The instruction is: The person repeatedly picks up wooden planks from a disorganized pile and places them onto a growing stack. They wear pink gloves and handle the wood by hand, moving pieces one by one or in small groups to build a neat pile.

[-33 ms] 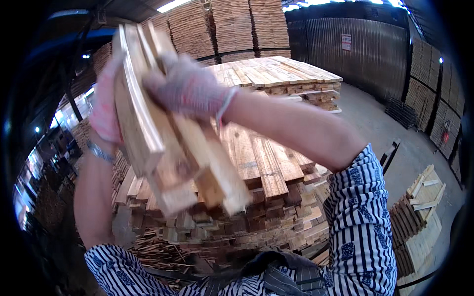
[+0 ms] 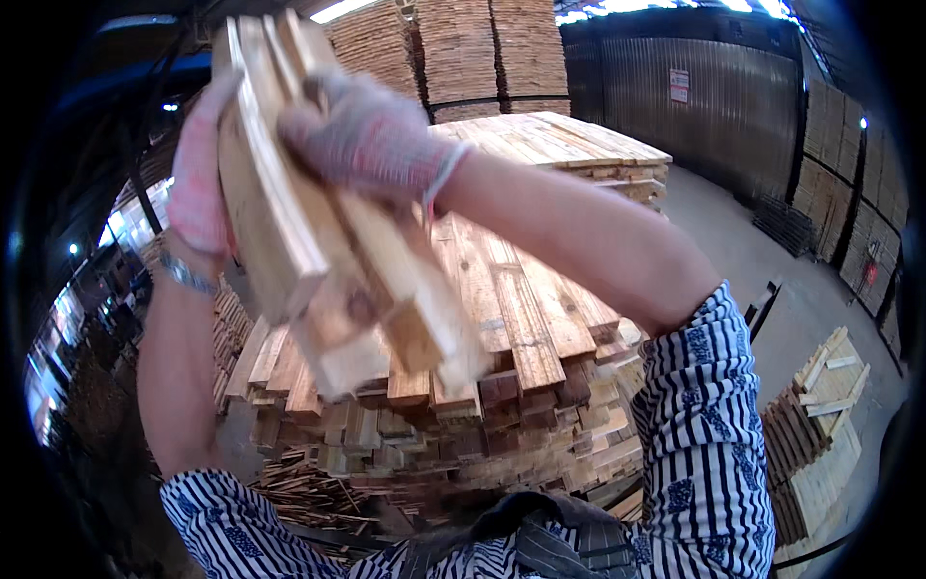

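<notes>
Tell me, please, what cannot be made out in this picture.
- Head view: part of the left hand, hidden by the held boards.
- Head view: fingertips of the right hand, blurred.
- Head view: exact number of held boards, blurred and overlapping.
- Head view: part of the board stack, behind the right forearm.
- Head view: wall sign lettering, too small.

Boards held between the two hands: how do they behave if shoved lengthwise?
The boards likely stay stiff: thick, with no visible sag. They may slide past each other, since their near ends sit uneven and nothing visible binds them. Rolling seems unlikely, given their flat, squared sides.
</notes>
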Demonstrator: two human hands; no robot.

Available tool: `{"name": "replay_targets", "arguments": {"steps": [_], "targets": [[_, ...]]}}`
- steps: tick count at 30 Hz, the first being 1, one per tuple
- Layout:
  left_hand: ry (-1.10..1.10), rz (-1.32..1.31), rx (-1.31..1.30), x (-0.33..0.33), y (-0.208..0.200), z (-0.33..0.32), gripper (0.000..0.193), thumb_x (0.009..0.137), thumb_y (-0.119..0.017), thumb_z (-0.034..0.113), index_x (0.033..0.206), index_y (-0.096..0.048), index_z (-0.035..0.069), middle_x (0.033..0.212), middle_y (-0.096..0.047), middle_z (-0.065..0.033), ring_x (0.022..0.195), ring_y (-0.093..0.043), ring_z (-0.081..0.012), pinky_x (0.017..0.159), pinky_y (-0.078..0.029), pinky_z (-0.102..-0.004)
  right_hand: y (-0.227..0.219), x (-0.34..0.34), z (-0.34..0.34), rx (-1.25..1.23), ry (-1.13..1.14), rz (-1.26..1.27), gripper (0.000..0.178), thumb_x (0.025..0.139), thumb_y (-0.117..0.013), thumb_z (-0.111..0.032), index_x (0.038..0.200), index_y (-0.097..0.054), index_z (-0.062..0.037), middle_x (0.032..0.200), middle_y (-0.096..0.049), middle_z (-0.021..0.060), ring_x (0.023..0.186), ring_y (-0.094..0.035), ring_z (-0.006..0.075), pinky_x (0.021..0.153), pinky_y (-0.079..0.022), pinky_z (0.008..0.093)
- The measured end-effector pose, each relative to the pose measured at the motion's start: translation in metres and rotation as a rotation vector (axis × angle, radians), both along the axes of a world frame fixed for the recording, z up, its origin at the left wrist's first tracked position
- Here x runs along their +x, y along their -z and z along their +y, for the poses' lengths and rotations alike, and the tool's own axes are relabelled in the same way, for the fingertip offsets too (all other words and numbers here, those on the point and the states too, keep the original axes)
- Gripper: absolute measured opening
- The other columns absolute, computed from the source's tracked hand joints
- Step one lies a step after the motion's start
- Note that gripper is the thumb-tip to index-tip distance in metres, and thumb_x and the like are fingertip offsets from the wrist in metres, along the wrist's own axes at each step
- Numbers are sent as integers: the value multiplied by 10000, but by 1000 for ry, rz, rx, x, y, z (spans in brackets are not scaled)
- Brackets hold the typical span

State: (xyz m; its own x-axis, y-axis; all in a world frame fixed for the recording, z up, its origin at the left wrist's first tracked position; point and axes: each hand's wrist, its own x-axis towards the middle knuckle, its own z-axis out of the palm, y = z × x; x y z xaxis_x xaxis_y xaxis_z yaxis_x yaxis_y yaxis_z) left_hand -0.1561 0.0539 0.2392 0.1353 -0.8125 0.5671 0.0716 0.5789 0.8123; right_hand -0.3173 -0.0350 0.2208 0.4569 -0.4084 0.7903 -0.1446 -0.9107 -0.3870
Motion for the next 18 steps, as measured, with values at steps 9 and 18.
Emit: {"name": "replay_targets", "arguments": {"steps": [9, 18], "targets": [[-138, -369, -338, 1, -12, -30, 663, 971, -582, 481, 1411, -492, -6, 1377, -570, -128, 1237, -574, -210, 1039, -496, -367, -1, 11, -63, 89, -231, -279, 886, 898, -629, -505, 1485, -234, 28, 1379, -473, 343, 1210, -572, 450, 1064, -435, 450], [-22, -203, -13, -42, 25, -60, 507, 892, -760, 165, 1333, -547, 36, 1100, -673, -61, 982, -674, -172, 899, -566, -340, 34, 13, -87, 345, -139, -404, 848, 988, -546, -501, 1578, -156, -32, 1374, -546, 267, 1297, -528, 329, 1079, -399, 377]]}}
